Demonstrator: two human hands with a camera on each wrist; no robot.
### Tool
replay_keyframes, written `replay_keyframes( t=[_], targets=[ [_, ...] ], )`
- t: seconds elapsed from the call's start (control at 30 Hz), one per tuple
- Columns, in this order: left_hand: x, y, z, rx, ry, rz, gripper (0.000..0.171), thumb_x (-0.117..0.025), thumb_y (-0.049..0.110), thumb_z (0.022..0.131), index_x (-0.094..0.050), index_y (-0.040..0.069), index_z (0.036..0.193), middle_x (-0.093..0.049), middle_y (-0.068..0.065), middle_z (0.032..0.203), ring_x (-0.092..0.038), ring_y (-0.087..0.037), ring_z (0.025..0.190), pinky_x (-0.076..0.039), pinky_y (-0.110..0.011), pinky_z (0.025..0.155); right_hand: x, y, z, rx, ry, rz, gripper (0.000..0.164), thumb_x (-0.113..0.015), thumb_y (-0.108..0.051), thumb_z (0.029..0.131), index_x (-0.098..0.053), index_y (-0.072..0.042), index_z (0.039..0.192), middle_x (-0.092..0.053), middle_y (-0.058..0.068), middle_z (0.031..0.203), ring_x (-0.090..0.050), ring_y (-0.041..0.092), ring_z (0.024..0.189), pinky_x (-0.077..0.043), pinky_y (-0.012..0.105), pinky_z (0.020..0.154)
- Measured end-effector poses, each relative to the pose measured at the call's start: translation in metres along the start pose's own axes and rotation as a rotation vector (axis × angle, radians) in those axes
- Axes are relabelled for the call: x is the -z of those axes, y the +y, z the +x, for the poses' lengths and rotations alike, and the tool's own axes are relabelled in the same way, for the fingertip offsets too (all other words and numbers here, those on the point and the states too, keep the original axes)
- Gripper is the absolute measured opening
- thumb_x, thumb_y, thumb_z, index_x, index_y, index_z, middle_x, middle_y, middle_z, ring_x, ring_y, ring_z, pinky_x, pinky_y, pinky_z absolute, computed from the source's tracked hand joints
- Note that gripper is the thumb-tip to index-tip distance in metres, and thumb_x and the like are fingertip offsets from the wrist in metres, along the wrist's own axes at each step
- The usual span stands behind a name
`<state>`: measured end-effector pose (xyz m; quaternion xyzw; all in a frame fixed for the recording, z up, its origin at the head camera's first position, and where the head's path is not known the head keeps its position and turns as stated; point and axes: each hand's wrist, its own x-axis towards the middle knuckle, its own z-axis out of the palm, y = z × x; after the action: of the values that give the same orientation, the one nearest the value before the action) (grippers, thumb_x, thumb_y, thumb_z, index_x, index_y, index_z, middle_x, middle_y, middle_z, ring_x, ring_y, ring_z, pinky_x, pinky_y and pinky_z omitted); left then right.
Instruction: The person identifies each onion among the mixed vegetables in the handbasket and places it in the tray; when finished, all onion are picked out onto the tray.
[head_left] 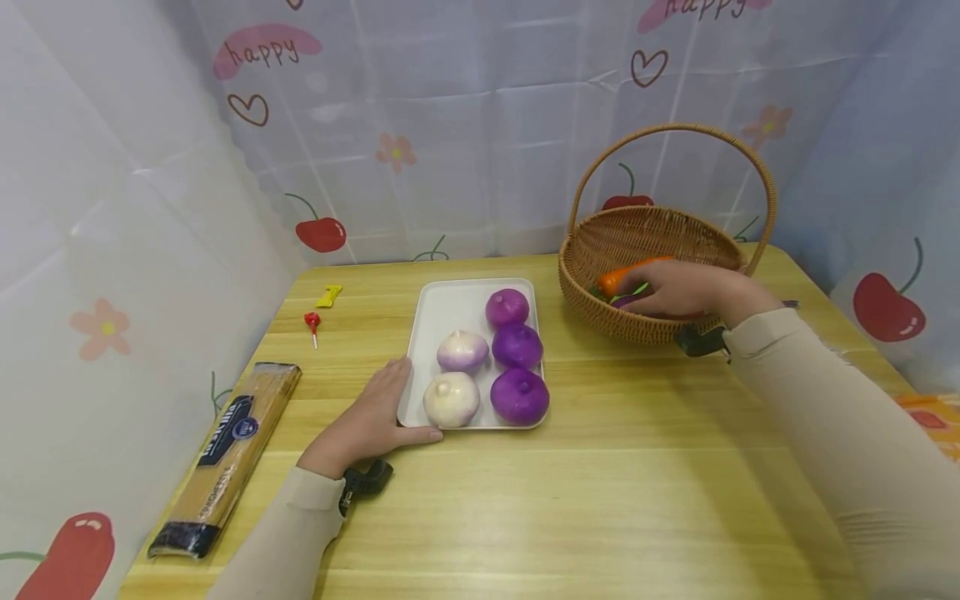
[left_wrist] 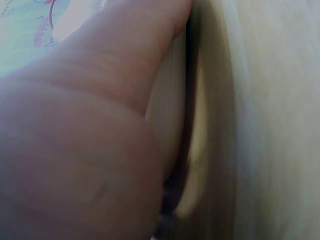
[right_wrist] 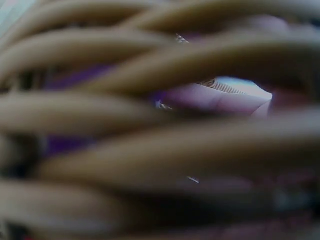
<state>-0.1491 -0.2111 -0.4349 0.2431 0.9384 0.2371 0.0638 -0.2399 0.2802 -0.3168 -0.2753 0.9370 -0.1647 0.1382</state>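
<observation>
My left hand (head_left: 375, 410) rests at the near left corner of a white tray (head_left: 442, 312), its fingers along the side and its thumb along the front edge. On the tray lie three purple onions (head_left: 517, 346) in a column and two white-and-purple bulbs (head_left: 462, 351) to their left. My right hand (head_left: 686, 287) reaches inside a wicker basket (head_left: 648, 329), over a purple thing (head_left: 626, 300) near its fingertips. An orange carrot (head_left: 615, 280) lies beside that hand. Wicker strands hide most of the right hand in the right wrist view, so its grip is unclear.
A pack of spaghetti (head_left: 232, 454) lies at the table's left edge. Behind it are a red lollipop (head_left: 312, 320) and a yellow wrapped candy (head_left: 329, 296). The basket's tall handle (head_left: 678, 128) arches above the right hand. Patterned curtains (head_left: 480, 150) surround the table.
</observation>
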Motion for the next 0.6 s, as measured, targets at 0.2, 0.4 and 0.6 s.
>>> replay_keyframes(
  t=[0.2,0.4,0.6],
  targets=[
    [-0.0002,0.0001,0.0,0.007,-0.003,-0.004,0.135,-0.08,0.071,0.081,-0.012,-0.01,0.164,-0.014,-0.026,0.17,-0.01,-0.042,0.157,-0.011,-0.054,0.126,-0.002,0.0007,0.0031,-0.001,-0.013,0.017,0.041,-0.07,-0.032,0.105,-0.071,-0.002,0.131,-0.07,0.01,0.126,-0.062,0.035,0.12,-0.048,0.057,0.104],
    [-0.001,-0.001,0.0002,0.001,0.002,-0.004,0.135,-0.08,0.072,0.081,-0.012,-0.01,0.164,-0.014,-0.027,0.17,-0.01,-0.043,0.157,-0.011,-0.055,0.125,-0.0054,0.0014,0.0067,-0.027,-0.003,0.027,0.036,-0.072,-0.029,0.103,-0.071,-0.002,0.127,-0.071,0.004,0.115,-0.065,0.025,0.108,-0.052,0.052,0.098],
    [-0.001,-0.0005,-0.0001,-0.001,0.003,0.008,0.135,-0.079,0.072,0.081,-0.012,-0.011,0.164,-0.014,-0.027,0.17,-0.011,-0.043,0.157,-0.012,-0.054,0.125,-0.0068,0.0006,0.0065,-0.028,0.011,0.016,0.034,-0.072,-0.03,0.103,-0.073,-0.003,0.123,-0.072,0.002,0.113,-0.067,0.024,0.106,-0.053,0.051,0.097]
  ],
)
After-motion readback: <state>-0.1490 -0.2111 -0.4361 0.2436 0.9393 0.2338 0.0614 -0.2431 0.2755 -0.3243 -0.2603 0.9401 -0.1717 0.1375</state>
